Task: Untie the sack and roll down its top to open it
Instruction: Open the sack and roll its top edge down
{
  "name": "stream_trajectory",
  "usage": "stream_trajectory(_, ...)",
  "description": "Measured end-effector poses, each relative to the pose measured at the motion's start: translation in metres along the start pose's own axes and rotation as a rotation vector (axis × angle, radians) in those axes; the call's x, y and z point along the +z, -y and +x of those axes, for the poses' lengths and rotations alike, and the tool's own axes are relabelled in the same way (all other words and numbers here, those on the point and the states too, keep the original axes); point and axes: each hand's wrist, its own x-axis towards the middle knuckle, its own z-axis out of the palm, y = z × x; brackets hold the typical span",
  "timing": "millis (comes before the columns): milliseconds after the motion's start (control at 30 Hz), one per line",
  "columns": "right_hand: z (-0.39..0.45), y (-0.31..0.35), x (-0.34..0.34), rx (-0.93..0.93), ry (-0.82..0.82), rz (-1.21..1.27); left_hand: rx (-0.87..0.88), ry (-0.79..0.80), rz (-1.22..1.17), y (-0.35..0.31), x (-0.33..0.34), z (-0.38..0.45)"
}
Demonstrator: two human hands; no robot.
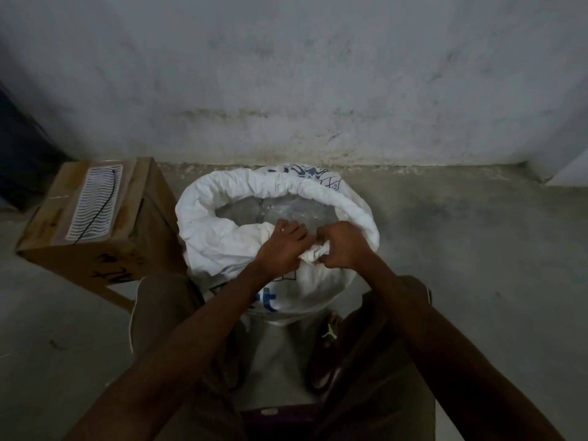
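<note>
beside the cardboard box (92, 214) on the floor, the white sack (222, 246) stands between the person's knees, its top mostly rolled into a thick collar. the left hand (281, 248) and right hand (345, 249) both have fingers curled into the bunched near rim. best to turn that fabric outward evenly, matching the roll elsewhere.

Crinkled white woven-plastic sack (222, 243) (clear glossy liner inside), matt brown cardboard box (140, 224), rough concrete floor (461, 249).
</note>
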Motion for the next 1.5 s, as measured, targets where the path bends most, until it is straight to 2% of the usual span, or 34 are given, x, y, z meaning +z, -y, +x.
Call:
stream_trajectory(100,0.001,0.001,0.012,-0.116,-0.04,-0.115,-0.134,0.154,-0.209,0.013,-0.014,-0.008)
stream_trajectory(167,0.0,0.001,0.021,-0.187,-0.07,-0.269,-0.241,0.253,-0.219,0.03,-0.023,-0.014)
stream_trajectory(233,-0.006,0.002,0.029,-0.247,-0.142,-0.399,-0.33,0.455,-0.193,0.052,-0.027,-0.02)
stream_trajectory(300,-0.013,0.005,0.036,-0.269,-0.197,-0.429,-0.331,0.545,-0.235,0.063,-0.028,-0.027)
stream_trajectory(333,-0.015,0.006,0.036,-0.246,-0.189,-0.399,-0.314,0.492,-0.233,0.063,-0.028,-0.03)
stream_trajectory(467,-0.006,0.013,0.031,-0.006,0.021,-0.141,-0.207,0.109,-0.06,0.053,-0.028,-0.034)
stream_trajectory(567,0.004,0.028,0.035,0.072,0.051,0.028,-0.043,-0.022,0.137,0.047,-0.019,-0.044)
stream_trajectory(633,0.011,0.04,0.036,0.078,0.037,0.113,0.023,-0.089,0.169,0.041,-0.011,-0.052)
stream_trajectory(733,0.018,0.052,0.043,0.037,-0.022,0.104,-0.003,-0.05,0.03,0.038,-0.009,-0.06)
stream_trajectory(833,0.019,0.053,0.058,-0.035,-0.071,0.018,-0.101,0.068,-0.465,0.049,-0.025,-0.067)
stream_trajectory(867,0.017,0.054,0.063,-0.064,-0.069,-0.055,-0.115,0.095,-0.528,0.054,-0.03,-0.068)
stream_trajectory(900,0.016,0.054,0.066,-0.094,-0.067,-0.124,-0.127,0.119,-0.477,0.059,-0.034,-0.07)
stream_trajectory(1000,0.009,0.056,0.081,-0.208,-0.1,-0.301,-0.195,0.288,-0.06,0.074,-0.034,-0.07)
stream_trajectory(1067,0.004,0.06,0.084,-0.228,-0.122,-0.342,-0.219,0.412,0.054,0.078,-0.028,-0.069)
stream_trajectory(1100,0.004,0.061,0.083,-0.215,-0.117,-0.307,-0.217,0.406,0.054,0.077,-0.025,-0.067)
stream_trajectory(1200,0.01,0.058,0.073,-0.123,-0.078,-0.014,-0.186,0.258,0.025,0.074,-0.02,-0.07)
stream_trajectory(1333,0.021,0.062,0.065,0.082,0.078,0.352,-0.065,0.089,0.135,0.074,-0.004,-0.086)
stream_trajectory(1433,0.03,0.072,0.074,0.075,0.097,0.27,-0.073,0.062,0.1,0.071,0.004,-0.089)
stream_trajectory(1500,0.034,0.08,0.082,0.097,0.09,0.245,-0.127,0.054,-0.052,0.069,-0.002,-0.092)
